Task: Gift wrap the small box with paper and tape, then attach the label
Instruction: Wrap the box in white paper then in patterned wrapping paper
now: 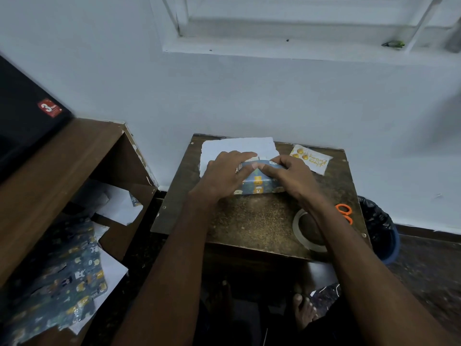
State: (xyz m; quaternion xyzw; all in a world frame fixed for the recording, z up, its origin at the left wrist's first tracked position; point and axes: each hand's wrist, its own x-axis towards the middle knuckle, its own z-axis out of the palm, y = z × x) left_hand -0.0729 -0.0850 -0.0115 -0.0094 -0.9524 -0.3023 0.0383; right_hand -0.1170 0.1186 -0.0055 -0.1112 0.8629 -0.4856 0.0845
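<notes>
Blue patterned paper (259,182) covers the small box (262,188) at the middle of the frame, on the far half of the brown tabletop (249,221). Both hands press on it: the left hand (224,174) lies flat with fingers stretched over the top, the right hand (290,171) bends its fingers down onto the fold. White paper underside spreads behind the box. To the upper right lies the label (310,158). At lower right sit a tape roll (300,229) and orange scissors (345,212).
</notes>
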